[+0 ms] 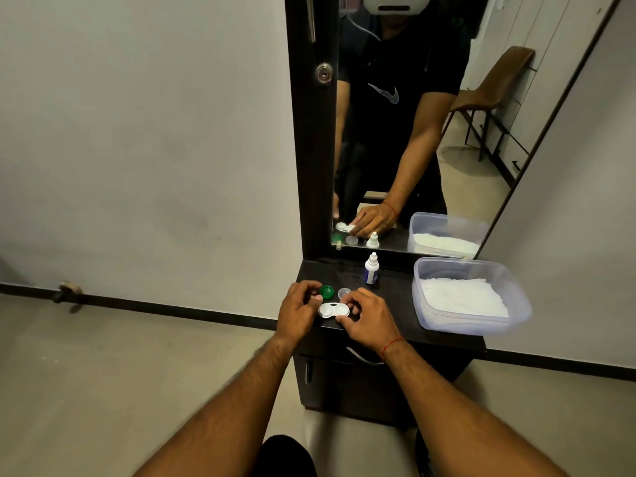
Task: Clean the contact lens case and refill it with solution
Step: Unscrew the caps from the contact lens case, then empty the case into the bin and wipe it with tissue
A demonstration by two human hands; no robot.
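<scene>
Contact lens case (334, 310): white, twin round wells, uncapped; at the front of the black dresser top (395, 297).
Left hand (298, 309): curled fingers pinch the case's left end.
Right hand (366, 318): curled fingers grip its right end.
Green cap (326, 290), clear cap (344, 292): just behind the case.

Both forearms (220, 418) are bare, a thin red thread bracelet (392, 345) circles the right wrist, and the mirror (488, 160) reflects a black short-sleeved T-shirt (406, 56) with a grey swoosh logo (385, 92) and a white headset (392, 1) trailing a white cable (361, 25).
</scene>
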